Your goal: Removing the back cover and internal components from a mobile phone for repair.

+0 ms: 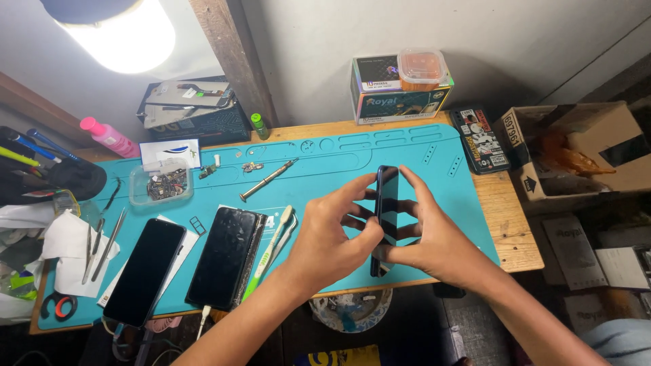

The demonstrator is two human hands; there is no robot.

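Head view showed us the wooden bench first, most of it covered by a teal work mat. At the back stood a colourful cardboard box with a small clear tub on top, and a brown carton sat off to the right. On the mat's left half lay a black phone face up and, just beside it, a second dark phone panel, with a green-handled brush along its right edge. Further back we saw a screwdriver and a small clear tray of parts.

Above the mat's front edge we held a dark blue phone upright and edge-on to the camera. Our left hand was closed on its left face, fingers curled toward the upper half and thumb low. Our right hand clasped the opposite face, so the phone stood pinched between both hands, clear of the mat.
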